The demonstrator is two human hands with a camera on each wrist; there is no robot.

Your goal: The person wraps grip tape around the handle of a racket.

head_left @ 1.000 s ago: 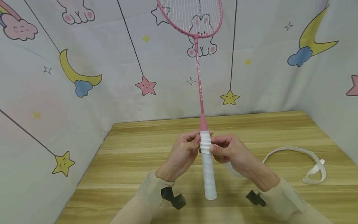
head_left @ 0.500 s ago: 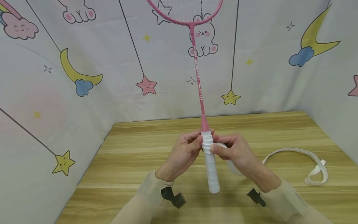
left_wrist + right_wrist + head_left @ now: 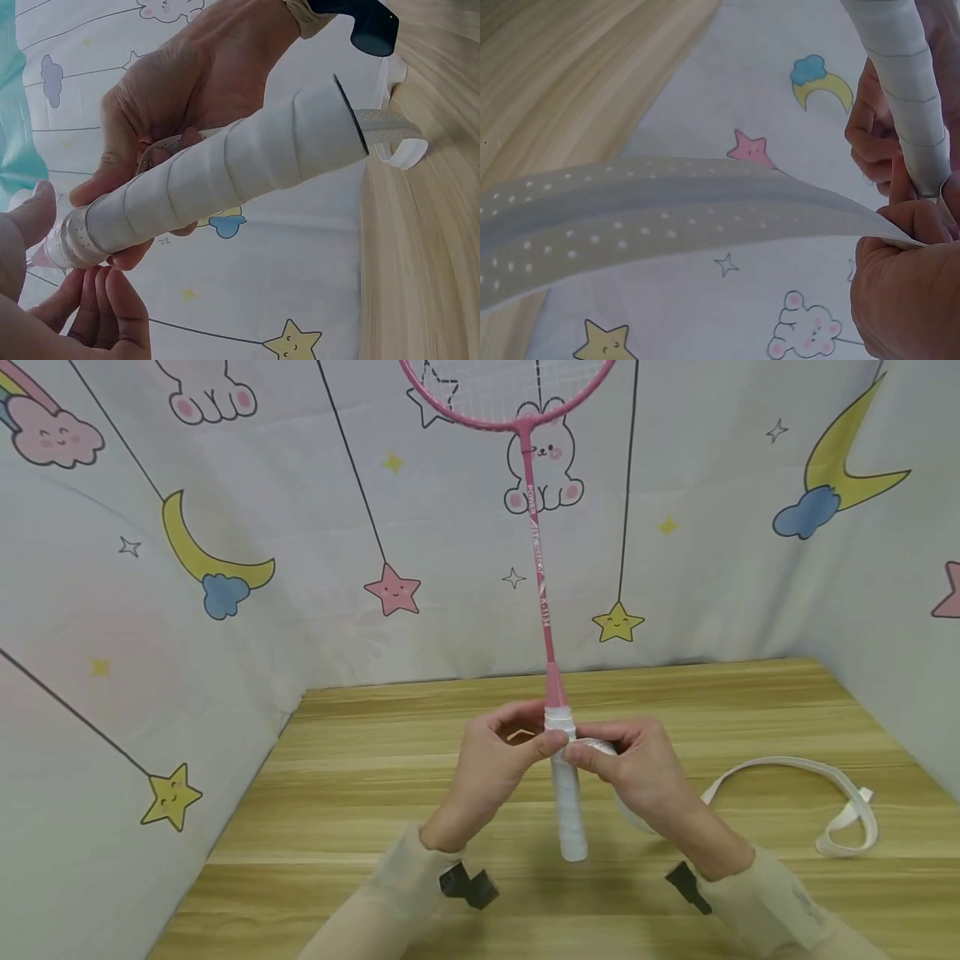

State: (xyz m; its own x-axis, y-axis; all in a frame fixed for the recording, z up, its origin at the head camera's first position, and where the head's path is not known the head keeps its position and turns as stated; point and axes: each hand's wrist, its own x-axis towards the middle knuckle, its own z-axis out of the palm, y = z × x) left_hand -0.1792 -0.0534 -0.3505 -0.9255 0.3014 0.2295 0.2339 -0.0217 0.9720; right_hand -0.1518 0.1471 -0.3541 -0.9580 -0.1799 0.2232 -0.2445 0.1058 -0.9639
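Observation:
A pink badminton racket (image 3: pixel 542 568) stands nearly upright between the hands, its white wrapped handle (image 3: pixel 570 810) pointing down. My left hand (image 3: pixel 491 768) grips the upper handle from the left, thumb across its front. From the right, my right hand (image 3: pixel 641 768) pinches a white tape at the handle's top. In the right wrist view this perforated tape (image 3: pixel 667 202) with a grey middle stripe runs from the right hand (image 3: pixel 907 285) out to the left. The left wrist view shows overlapping wraps on the handle (image 3: pixel 225 161) and dotted tape (image 3: pixel 75 238) around its narrow end.
The loose tape (image 3: pixel 795 762) curves over the wooden table (image 3: pixel 337 827) on the right and ends in a small loop. A patterned white cloth (image 3: pixel 465 627) hangs behind the table and along both sides.
The racket has shifted slightly right and its handle end has risen. My left thumb has moved right across the front of the handle, and the left fingers have spread from it.

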